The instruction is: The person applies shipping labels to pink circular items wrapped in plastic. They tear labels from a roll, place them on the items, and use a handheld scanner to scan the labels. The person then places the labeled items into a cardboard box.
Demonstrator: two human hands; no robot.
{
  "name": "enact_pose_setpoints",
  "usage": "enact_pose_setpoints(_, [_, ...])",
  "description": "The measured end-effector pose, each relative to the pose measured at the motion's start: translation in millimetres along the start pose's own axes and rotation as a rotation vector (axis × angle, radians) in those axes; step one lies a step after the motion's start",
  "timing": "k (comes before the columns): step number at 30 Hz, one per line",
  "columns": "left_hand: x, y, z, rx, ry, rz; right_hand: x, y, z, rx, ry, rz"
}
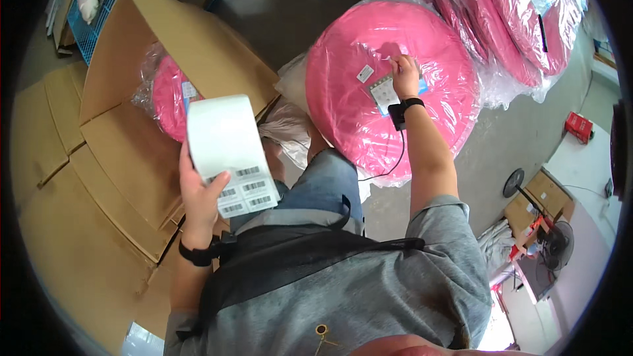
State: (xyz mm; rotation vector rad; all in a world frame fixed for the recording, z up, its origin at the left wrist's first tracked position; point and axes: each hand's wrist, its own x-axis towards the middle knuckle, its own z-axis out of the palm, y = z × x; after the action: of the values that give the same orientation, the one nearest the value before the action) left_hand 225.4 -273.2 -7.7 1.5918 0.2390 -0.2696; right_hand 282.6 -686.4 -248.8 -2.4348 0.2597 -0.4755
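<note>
My left hand (199,192) grips a roll of white barcode labels (224,133), its thumb pressed on the printed strip hanging off the roll. In front of me stands a large round pink item in clear plastic wrap (343,109). Over its face is my right hand (407,78), fingers pinched together; whatever they hold, if anything, is too small to make out. Partly behind that wrist lies a printed card (384,92) on the pink surface. A small white label (364,74) sits just left of the card.
To my left an open cardboard box (105,72) holds another wrapped pink item (169,102). More wrapped pink rounds (521,20) are heaped at the far right. Flattened cardboard (86,224) covers the left side. A fan (555,244) and a red box (579,127) are at right.
</note>
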Motion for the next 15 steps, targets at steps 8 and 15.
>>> enact_pose_setpoints(8, [8.0,-8.0,2.1,0.082,0.061,-0.09,2.7,20.1,33.9,0.03,-0.044,-0.097])
enact_pose_setpoints(15, [12.1,-11.6,5.1,0.103,0.032,-0.093,-6.9,29.2,42.5,-0.016,-0.092,-0.107])
